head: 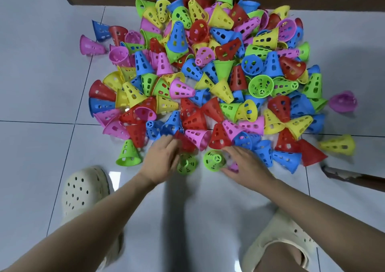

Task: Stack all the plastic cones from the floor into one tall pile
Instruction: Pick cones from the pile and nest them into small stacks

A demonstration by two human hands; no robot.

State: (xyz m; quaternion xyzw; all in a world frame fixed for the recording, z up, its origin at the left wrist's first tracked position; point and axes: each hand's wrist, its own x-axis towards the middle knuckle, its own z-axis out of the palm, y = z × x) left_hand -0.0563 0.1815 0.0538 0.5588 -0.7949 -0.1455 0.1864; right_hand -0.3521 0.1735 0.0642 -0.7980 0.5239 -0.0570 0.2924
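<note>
Dozens of cones: a loose heap of plastic cones in red, blue, yellow, green and pink covers the pale tiled floor, most tipped on their sides, none stacked into a tall pile yet.
Cone make: thin moulded plastic, tapering, pierced with oval holes, each narrow end closed by a small spoked ring; open wide ends should let one nest over another.
Left hand: the left hand reaches to the near edge of the heap, fingers spread and slightly bent beside a green cone that looks to stand on its wide end; motion blur hides whether it has a hold, so I cannot tell.
Right hand: the right hand lies just beside a second green cone on its side with its narrow end toward us, thumb underneath near a pink cone; fingers look extended, but contact is hidden, so I cannot tell the grip.
Why here: both hands go for the nearest cones, likely to start the pile from the near edge.
Stragglers: a pink stray and a yellow one lie apart at the right.
Feet: cream perforated clogs planted either side of the arms.
</note>
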